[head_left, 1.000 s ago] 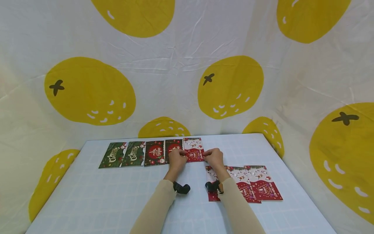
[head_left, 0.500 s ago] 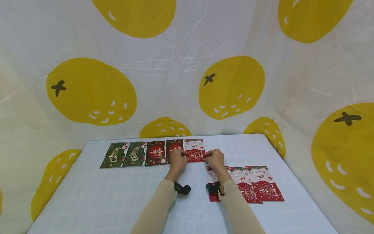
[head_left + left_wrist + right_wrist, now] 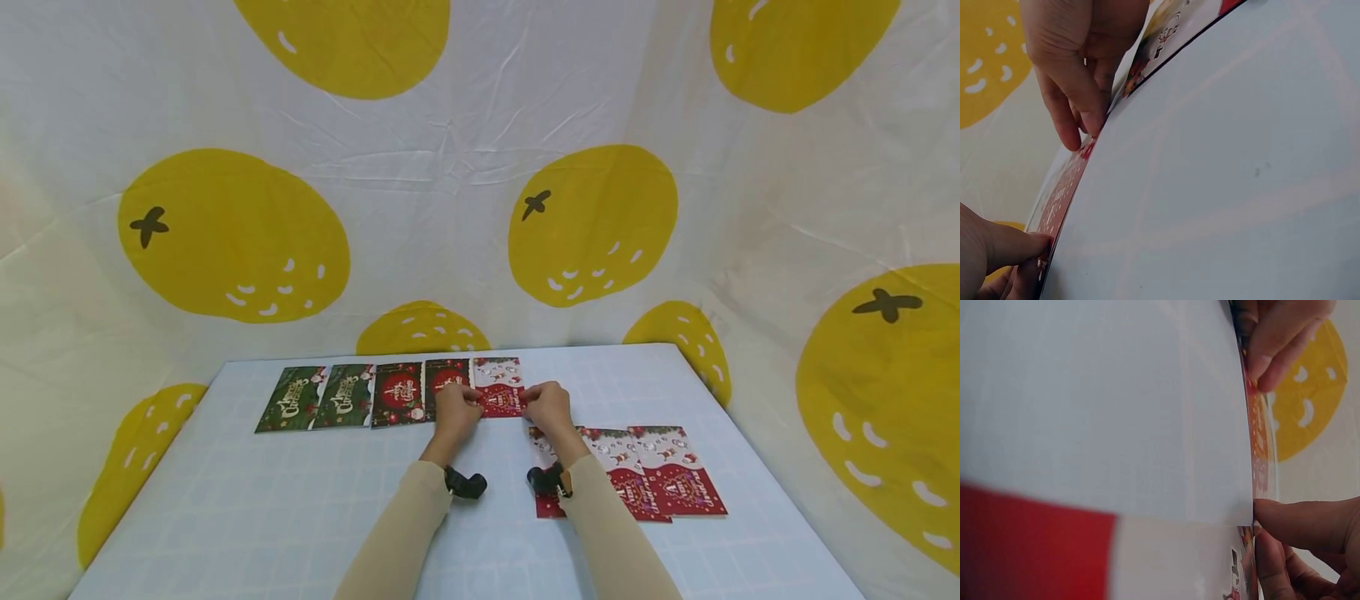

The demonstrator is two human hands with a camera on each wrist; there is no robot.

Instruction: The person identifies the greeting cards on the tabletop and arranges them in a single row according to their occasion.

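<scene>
A red-and-white Christmas card (image 3: 498,390) lies at the right end of the back row on the table. My left hand (image 3: 456,418) holds its lower left edge between thumb and fingers, partly covering the dark red card (image 3: 441,368) beside it. At the lower right edge, my right hand (image 3: 552,412) pinches the same card. The left wrist view shows the card (image 3: 1060,199) edge-on between both hands. In the right wrist view my right thumb (image 3: 1310,525) presses near the card's corner, its fingers curled below.
Two green cards (image 3: 292,400) and another dark red card (image 3: 397,393) continue the row leftward. Several red-and-white cards (image 3: 678,475) overlap at front right, partly under my right forearm. A fruit-print cloth (image 3: 465,167) hangs behind the pale blue table (image 3: 262,517).
Both hands stay at the card's two sides. The card's top edge sits very slightly lower than a second ago; the other cards keep their places.
</scene>
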